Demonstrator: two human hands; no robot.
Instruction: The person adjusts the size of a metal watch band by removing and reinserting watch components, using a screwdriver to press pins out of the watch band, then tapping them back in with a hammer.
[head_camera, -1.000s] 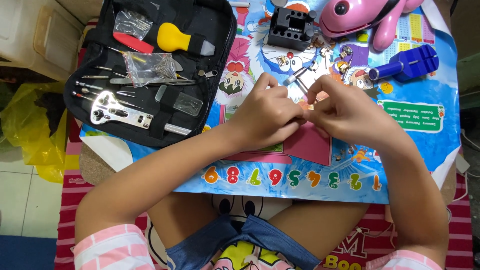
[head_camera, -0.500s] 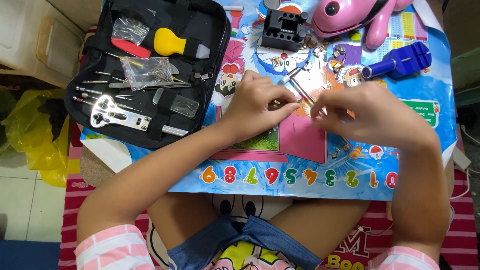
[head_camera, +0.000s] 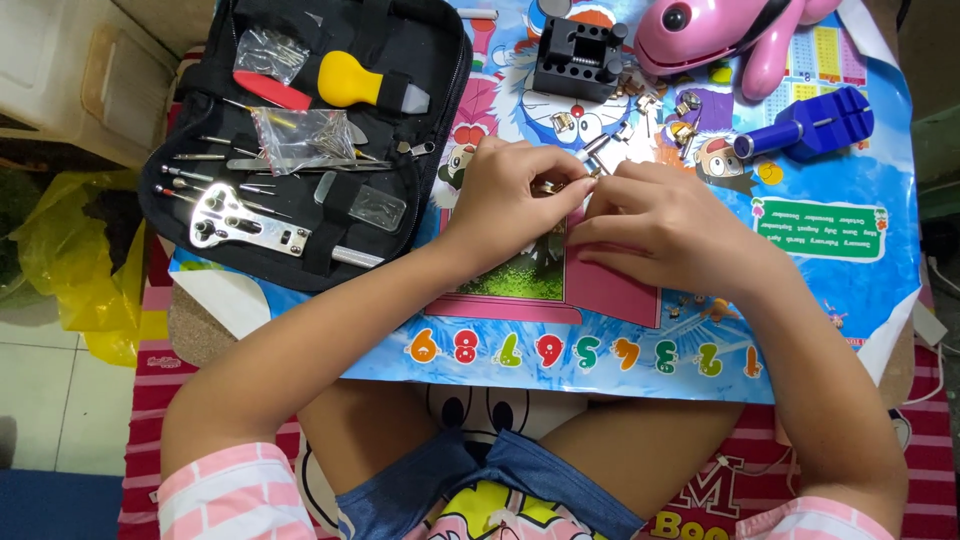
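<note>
My left hand (head_camera: 515, 195) and my right hand (head_camera: 655, 225) meet over a colourful cartoon mat (head_camera: 620, 340) on a low table. Between their fingertips is a small metal part (head_camera: 560, 186) with a thin silver rod (head_camera: 598, 147) sticking up from it; most of it is hidden by my fingers. The left hand pinches the part from the left, the right hand's fingers press on it from the right. Small gold and silver metal pieces (head_camera: 660, 105) lie scattered just beyond my hands.
An open black tool case (head_camera: 300, 130) with screwdrivers, tweezers, a yellow-handled tool and plastic bags lies at the left. A black holder block (head_camera: 580, 58), a pink toy (head_camera: 730, 35) and a blue tool (head_camera: 810, 128) sit at the far edge. A yellow bag (head_camera: 70, 260) lies on the floor.
Both hands have stayed together on the small part while shifting slightly across the mat; the right hand's fingers have closed in toward the left thumb.
</note>
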